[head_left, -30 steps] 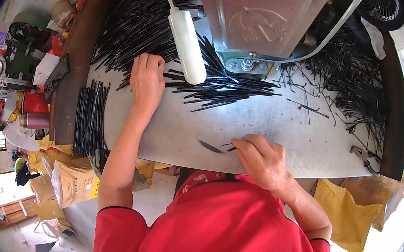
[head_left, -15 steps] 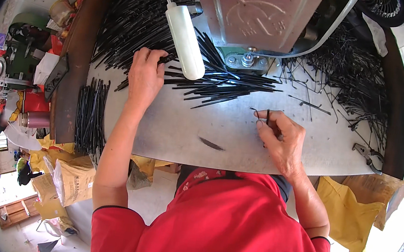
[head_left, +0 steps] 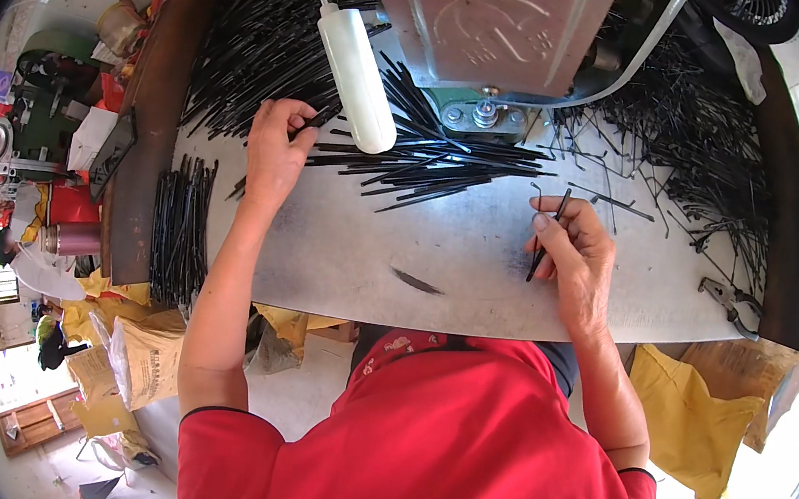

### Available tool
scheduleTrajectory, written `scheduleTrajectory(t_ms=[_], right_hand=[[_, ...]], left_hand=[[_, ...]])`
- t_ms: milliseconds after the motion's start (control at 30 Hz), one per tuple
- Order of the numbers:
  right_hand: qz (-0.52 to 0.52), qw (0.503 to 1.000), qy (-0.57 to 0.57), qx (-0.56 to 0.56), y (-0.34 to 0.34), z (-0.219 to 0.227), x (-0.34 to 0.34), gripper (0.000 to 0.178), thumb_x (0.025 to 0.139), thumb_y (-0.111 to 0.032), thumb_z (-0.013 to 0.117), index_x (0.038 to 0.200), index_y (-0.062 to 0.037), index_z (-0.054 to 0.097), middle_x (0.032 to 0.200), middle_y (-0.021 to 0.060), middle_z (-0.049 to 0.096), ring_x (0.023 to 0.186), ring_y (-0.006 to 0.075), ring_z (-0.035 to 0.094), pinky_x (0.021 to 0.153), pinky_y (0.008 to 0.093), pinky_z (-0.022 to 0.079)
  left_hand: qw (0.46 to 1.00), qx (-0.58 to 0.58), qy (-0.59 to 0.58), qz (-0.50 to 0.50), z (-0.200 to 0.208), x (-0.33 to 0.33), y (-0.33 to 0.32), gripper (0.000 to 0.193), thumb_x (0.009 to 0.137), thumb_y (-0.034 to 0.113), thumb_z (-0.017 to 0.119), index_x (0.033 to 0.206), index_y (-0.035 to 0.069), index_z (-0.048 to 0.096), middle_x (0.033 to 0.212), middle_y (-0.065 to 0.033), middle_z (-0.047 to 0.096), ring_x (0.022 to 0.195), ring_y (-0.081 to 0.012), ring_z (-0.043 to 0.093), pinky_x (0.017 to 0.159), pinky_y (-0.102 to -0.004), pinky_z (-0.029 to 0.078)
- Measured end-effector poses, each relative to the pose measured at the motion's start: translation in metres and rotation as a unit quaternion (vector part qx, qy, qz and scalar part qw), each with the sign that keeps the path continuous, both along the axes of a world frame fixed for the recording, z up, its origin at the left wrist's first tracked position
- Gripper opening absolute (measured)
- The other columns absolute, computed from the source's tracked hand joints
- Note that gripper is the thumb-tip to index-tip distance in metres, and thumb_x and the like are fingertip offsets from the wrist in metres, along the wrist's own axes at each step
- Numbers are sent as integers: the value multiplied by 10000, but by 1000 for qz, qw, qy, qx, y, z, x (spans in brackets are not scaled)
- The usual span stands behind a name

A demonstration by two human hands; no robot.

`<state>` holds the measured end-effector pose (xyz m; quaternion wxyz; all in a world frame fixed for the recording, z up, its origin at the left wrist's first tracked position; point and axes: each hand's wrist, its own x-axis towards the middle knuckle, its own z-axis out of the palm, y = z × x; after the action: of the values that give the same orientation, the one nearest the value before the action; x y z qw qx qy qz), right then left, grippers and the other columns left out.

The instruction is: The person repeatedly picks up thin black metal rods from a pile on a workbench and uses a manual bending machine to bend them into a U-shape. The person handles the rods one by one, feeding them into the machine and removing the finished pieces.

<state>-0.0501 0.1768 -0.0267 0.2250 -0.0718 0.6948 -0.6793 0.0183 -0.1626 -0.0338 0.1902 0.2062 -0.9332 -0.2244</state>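
Note:
My left hand [head_left: 274,154] is closed at the near edge of a big pile of black rods [head_left: 265,44]. A short dark piece [head_left: 322,117] sticks out between its thumb and fingers; its kind is unclear. Farther right, above the metal tabletop, my right hand [head_left: 579,262] pinches a thin black rod [head_left: 546,248], held nearly upright. A thin wire-like piece with a bent tip [head_left: 535,194] shows beside the same fingers. Between the hands, crossed black rods [head_left: 429,168] lie below the machine head [head_left: 496,32].
A white tubular lamp [head_left: 358,80] hangs before the machine. Thin black wire-like pieces [head_left: 719,169] are heaped at the right, with pliers [head_left: 732,305] near the front edge. A neat rod bundle [head_left: 180,233] lies at left. A dark sliver [head_left: 417,281] rests on the metal tabletop [head_left: 349,253].
My right hand has shifted slightly right, and the rod in it now shows longer and more tilted. My left hand has moved a little left. The view has shifted slightly.

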Motion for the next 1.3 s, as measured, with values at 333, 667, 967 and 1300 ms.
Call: scheduleTrajectory(t_ms=[333, 667, 967, 1300], right_hand=[[-10, 1000, -6, -11, 1, 3, 1, 204, 893, -140, 580, 1046, -11, 622, 689, 29, 588, 495, 27, 463, 447, 173, 347], [73, 993, -87, -29, -16, 27, -34, 297, 873, -222, 564, 1016, 33, 617, 605, 57, 544, 381, 75, 415, 383, 204, 290], [39, 984, -107, -134, -61, 6, -42, 186, 888, -202, 561, 932, -24, 593, 614, 50, 587, 398, 74, 478, 368, 203, 316], [32, 990, -64, -118, -64, 10, -38, 242, 888, -222, 577, 1011, -14, 597, 622, 65, 567, 383, 84, 447, 351, 216, 299]], left_hand=[[985, -125, 111, -34, -7, 5, -3, 254, 834, -29, 609, 1079, 36, 618, 900, -106, 568, 868, -251, 552, 744, -340, 476], [898, 434, -4, -68, 61, -17, 90, 323, 930, 117, 546, 1239, 21, 560, 954, -52, 630, 722, -81, 514, 634, -219, 428], [749, 648, 132, -38, 13, -49, 143, 310, 910, 86, 598, 1211, 22, 565, 946, -49, 648, 767, -73, 568, 617, -179, 452], [714, 687, 124, -42, 7, -51, 146, 316, 915, 72, 588, 1223, 15, 549, 912, -40, 644, 737, -63, 571, 622, -184, 469]])
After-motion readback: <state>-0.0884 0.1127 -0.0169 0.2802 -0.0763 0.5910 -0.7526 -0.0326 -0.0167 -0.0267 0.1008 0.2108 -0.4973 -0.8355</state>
